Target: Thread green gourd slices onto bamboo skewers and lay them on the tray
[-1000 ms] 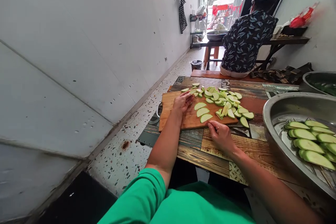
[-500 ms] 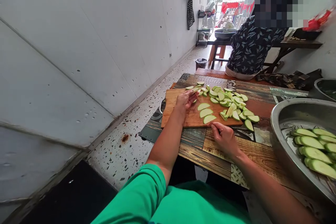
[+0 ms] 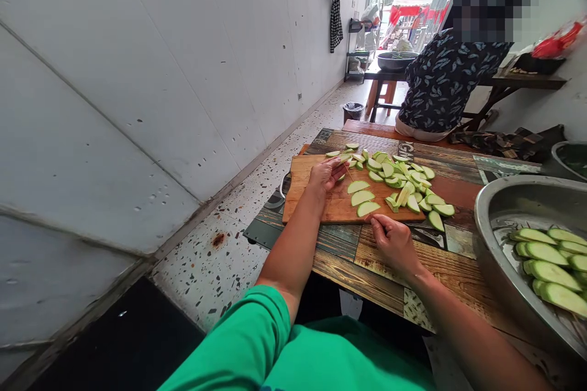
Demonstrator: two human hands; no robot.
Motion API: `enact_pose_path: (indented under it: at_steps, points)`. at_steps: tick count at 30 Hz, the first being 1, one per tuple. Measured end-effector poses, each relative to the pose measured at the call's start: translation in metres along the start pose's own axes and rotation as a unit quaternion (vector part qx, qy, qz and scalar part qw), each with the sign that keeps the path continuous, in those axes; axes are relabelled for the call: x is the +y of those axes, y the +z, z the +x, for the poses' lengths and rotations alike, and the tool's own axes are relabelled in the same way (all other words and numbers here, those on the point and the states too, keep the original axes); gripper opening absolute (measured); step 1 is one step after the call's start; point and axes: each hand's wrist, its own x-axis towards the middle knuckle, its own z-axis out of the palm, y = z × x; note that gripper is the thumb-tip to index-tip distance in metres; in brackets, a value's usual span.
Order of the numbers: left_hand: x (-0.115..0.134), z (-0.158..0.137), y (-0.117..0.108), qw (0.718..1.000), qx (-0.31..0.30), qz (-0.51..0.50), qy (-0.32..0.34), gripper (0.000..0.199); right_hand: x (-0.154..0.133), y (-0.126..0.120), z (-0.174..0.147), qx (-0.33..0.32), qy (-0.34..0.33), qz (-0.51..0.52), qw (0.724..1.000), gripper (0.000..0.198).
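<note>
A thin wooden skewer (image 3: 350,176) runs through a row of half-round zucchini slices (image 3: 362,197) above the wooden cutting board (image 3: 302,208). At its near end, my right hand (image 3: 393,239) is closed in a pinch just off the board's front edge. My left hand (image 3: 326,175) is over the board's left part, palm turned partly up, with a pale green zucchini slice (image 3: 345,159) at its fingertips, near the skewer's far end. The fingers partly hide that slice. A heap of loose zucchini slices (image 3: 387,169) covers the board's right side and spills onto the table.
A large metal basin (image 3: 483,208) with skewered zucchini slices (image 3: 548,263) stands on the patchwork wooden table (image 3: 339,263) at right. Another metal bowl (image 3: 568,149) is behind it. A person in a dark patterned shirt (image 3: 440,82) sits beyond. A white wall (image 3: 183,73) rises at left.
The view has shifted very slightly. Both hands, the skewer and the slices keep practically the same places. The seated person's upper body leans a little differently.
</note>
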Motion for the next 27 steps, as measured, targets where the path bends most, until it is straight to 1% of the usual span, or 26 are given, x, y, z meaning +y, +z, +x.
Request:
enact_pose_path:
  at_steps: [5, 8, 14, 21, 24, 27]
  points:
    - [-0.0011, 0.0027, -0.0023, 1.0, -0.003, -0.002, 0.003, 0.01, -0.0001, -0.0002, 0.0001, 0.01, 0.0, 0.0, 1.0, 0.027]
    - [-0.0017, 0.0024, -0.0019, 1.0, -0.012, -0.002, 0.007, 0.01, -0.0006, -0.0007, 0.0001, 0.002, 0.005, -0.005, 1.0, 0.028]
    - [-0.0008, 0.0013, -0.0011, 1.0, -0.007, 0.021, 0.006, 0.009, 0.0006, 0.0, 0.0003, -0.004, 0.01, 0.003, 1.0, 0.028]
    - [0.0006, 0.0002, -0.0052, 0.996, -0.045, 0.07, 0.009, 0.011, 0.0002, -0.0045, 0.0015, -0.014, 0.017, 0.009, 1.0, 0.028]
    - [-0.0003, -0.0024, -0.0041, 0.995, -0.062, 0.073, -0.002, 0.011, -0.0004, -0.0065, 0.0023, -0.024, 0.03, 0.016, 0.999, 0.03]
    - [-0.0033, -0.0036, 0.0005, 0.996, -0.061, 0.062, -0.004, 0.011, 0.0002, -0.005, 0.0045, -0.012, 0.032, 0.024, 0.999, 0.029]
